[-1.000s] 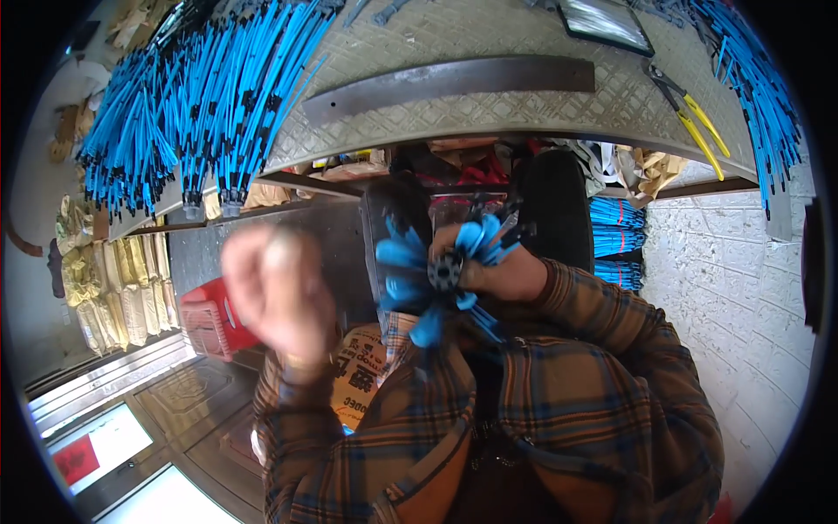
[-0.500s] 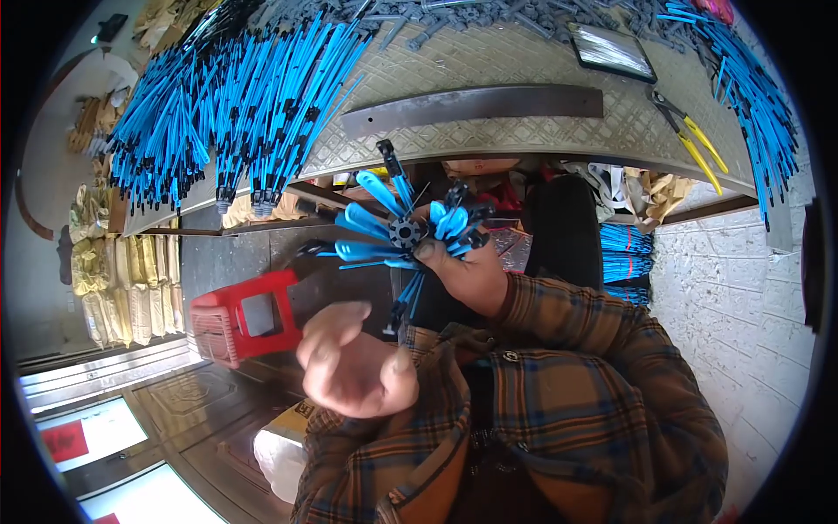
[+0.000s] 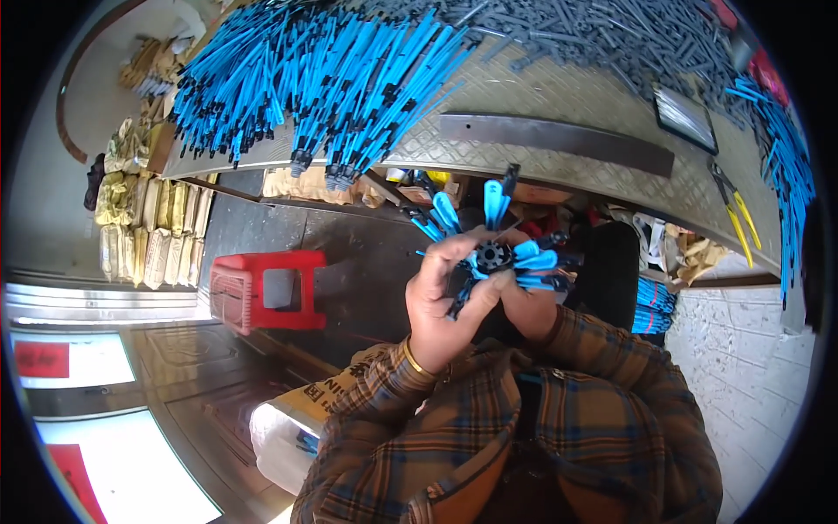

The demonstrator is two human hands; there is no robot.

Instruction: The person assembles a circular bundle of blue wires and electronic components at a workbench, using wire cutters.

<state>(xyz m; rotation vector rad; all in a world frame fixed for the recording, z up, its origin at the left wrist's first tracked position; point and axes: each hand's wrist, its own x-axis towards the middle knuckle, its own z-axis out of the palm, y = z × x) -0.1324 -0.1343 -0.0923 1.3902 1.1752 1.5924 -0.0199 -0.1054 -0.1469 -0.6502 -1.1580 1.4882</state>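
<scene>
Both hands hold a black round hub (image 3: 494, 254) with a ring of small holes, in front of the table's near edge. Blue flat strips (image 3: 535, 259) with black ends fan out around it. My left hand (image 3: 436, 313), with a gold-coloured bangle on the wrist, is closed around the hub's left side, thumb near its lower rim. On the other side my right hand (image 3: 529, 310) grips it from below and behind. Fingers cover part of the hub and the lower strips.
On the table (image 3: 524, 92) lie heaps of blue strips (image 3: 358, 79), grey pieces (image 3: 602, 44), a dark metal bar (image 3: 559, 141), a dark-framed tray (image 3: 685, 120) and yellow-handled pliers (image 3: 738, 218). A red stool (image 3: 271, 288) stands left, near a yellow carton (image 3: 336, 389).
My left hand, held apart below the hub before, has moved up and closed on it. The view has shifted, so the table and hub sit differently in it.
</scene>
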